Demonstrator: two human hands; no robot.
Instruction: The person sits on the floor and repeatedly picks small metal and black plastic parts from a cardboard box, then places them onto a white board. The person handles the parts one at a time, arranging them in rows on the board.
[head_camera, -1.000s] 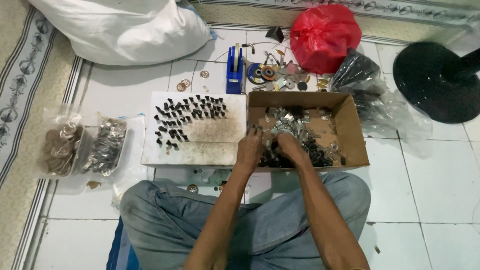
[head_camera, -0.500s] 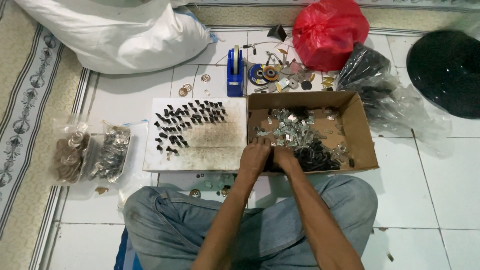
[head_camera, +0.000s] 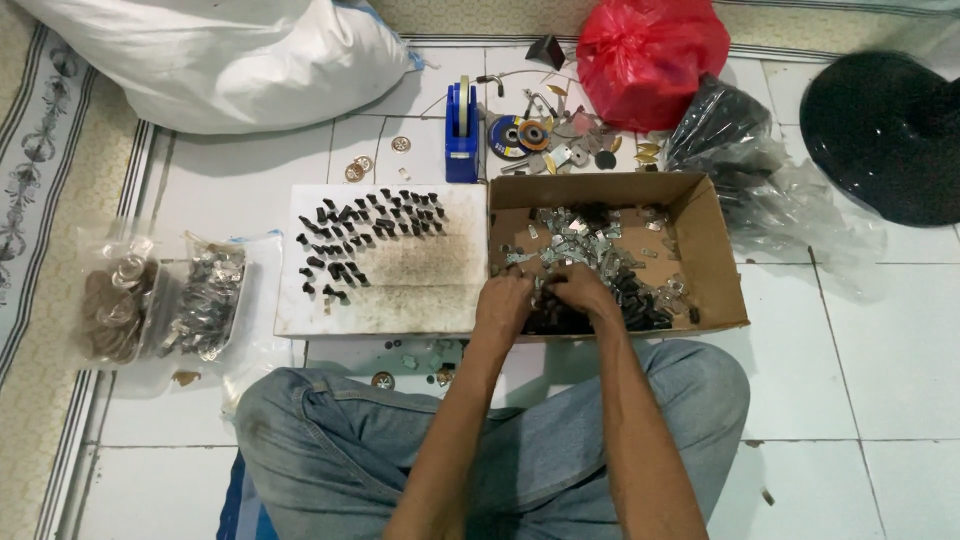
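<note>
Both hands, left hand (head_camera: 503, 303) and right hand (head_camera: 583, 290), curled together, pinching small metal parts (head_camera: 590, 245) inside cardboard box (head_camera: 715, 250).

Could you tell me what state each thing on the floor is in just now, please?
Cardboard box: open, partly filled with small metal pieces.
Left hand: in the box, on the pieces; grip unclear.
Right hand: in the box, on the pieces; grip unclear.
White board: flat, stained, small dark parts spread on its upper half.
Red bag: bunched shut.
White sack: full, lying down.
Clear bags: filled with metal parts.
</note>
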